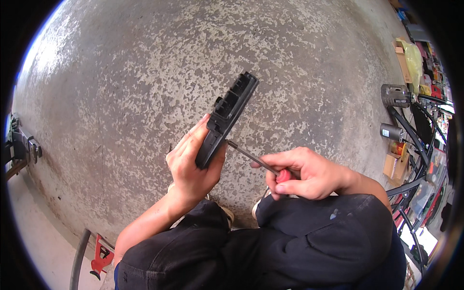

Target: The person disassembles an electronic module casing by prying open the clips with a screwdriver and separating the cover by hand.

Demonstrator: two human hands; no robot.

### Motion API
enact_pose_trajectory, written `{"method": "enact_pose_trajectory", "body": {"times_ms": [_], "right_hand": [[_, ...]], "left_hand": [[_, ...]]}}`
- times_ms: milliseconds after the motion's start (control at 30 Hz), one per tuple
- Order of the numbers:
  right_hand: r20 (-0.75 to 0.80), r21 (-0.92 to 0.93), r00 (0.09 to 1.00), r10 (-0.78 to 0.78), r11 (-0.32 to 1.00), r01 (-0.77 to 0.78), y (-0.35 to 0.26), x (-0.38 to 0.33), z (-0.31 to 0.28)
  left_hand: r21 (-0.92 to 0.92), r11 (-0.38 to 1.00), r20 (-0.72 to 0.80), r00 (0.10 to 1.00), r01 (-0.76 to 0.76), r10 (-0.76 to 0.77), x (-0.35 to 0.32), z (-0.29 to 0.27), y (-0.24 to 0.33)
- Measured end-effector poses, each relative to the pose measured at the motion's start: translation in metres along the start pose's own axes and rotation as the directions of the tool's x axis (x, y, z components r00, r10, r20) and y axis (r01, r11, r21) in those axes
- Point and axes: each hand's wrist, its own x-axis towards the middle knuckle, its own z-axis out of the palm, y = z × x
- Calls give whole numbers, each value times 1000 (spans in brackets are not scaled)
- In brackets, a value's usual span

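Observation:
My left hand point(191, 162) grips a flat black plastic part point(226, 116) with connector sockets at its top end, held edge-on and tilted up to the right above the floor. My right hand point(302, 174) is closed around a screwdriver point(256, 158) with a red handle. Its metal shaft points left and its tip touches the edge of the black part just above my left thumb. Both forearms come up from my knees, which are in dark trousers point(290, 246).
Worn, mottled concrete floor point(193, 58) fills the view. A black metal frame point(411, 140) with boxes and small parts stands at the right. A red tool point(101, 256) and a grey hose point(79, 258) lie at lower left; a metal fixture point(21, 145) sits at the left edge.

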Motion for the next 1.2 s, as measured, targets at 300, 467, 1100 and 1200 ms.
{"method": "enact_pose_trajectory", "body": {"times_ms": [300,467,1100,1200], "right_hand": [[-147,-659,951,-271,744,110,9,12,8],[-122,-126,990,64,989,-80,21,4,0],[-221,-110,971,87,987,-113,31,-25,-7],[-471,-715,839,-271,675,-182,23,-13,-8]], "left_hand": [[147,986,-35,996,84,-80,-2,5,-3],[189,981,60,997,44,-57,7,8,3],[75,993,33,995,94,-97,8,15,-4],[180,973,-37,990,144,-139,10,14,-10]]}}
